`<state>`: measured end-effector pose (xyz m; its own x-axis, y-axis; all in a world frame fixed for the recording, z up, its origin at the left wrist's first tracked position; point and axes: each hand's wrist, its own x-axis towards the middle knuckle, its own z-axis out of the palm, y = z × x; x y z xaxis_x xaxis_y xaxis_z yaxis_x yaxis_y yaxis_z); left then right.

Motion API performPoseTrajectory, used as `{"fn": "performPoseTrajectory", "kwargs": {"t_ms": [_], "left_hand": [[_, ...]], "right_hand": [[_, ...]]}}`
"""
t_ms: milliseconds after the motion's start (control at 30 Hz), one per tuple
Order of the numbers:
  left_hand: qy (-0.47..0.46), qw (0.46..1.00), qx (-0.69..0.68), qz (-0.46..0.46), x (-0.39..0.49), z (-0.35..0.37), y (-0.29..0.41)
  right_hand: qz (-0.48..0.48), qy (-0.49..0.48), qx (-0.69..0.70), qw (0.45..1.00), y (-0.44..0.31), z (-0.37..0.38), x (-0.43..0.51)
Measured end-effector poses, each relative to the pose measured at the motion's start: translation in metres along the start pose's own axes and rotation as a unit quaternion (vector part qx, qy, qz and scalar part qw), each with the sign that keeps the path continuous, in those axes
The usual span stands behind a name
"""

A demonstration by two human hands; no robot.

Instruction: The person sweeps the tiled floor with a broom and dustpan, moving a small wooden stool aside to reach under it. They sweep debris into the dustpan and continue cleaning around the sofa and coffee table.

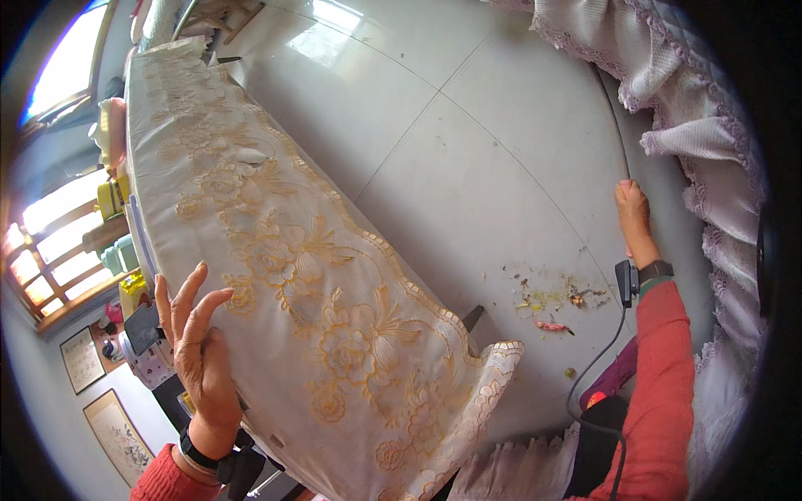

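Observation:
My right hand (631,203) is closed around a thin dark rod, like a broom handle (613,116). Its far end goes out of sight beneath the lilac ruffled bed skirt (680,138). My left hand (199,360), fingers spread and holding nothing, is at the edge of a table draped with a white tablecloth (294,338) with gold embroidered flowers. Whether the palm presses on the cloth I cannot tell. Between table and bed, a patch of debris (557,294) lies on the pale tiled floor (463,175). A red piece like a chilli pepper (552,327) lies beside it.
A small green round thing (569,372) is on the floor nearer me. A black cable (573,394) hangs from the device on my right wrist. Dark table legs (474,317) show under the cloth. Containers and a yellow packet (133,291) line the table's far side.

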<state>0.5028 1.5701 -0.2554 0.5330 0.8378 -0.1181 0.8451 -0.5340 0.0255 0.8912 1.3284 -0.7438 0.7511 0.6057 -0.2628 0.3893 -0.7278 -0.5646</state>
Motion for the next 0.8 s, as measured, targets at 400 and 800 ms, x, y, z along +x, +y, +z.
{"fn": "performPoseTrajectory", "kwargs": {"t_ms": [400,800], "left_hand": [[0.008,1.000,-0.007,0.024,-0.001,0.001,-0.005],[0.018,0.999,0.017,0.034,0.000,0.002,-0.011]], "right_hand": [[0.088,-0.034,-0.080,0.992,0.067,-0.063,-0.139],[0.075,-0.052,-0.008,0.996,0.104,-0.057,-0.134]]}}
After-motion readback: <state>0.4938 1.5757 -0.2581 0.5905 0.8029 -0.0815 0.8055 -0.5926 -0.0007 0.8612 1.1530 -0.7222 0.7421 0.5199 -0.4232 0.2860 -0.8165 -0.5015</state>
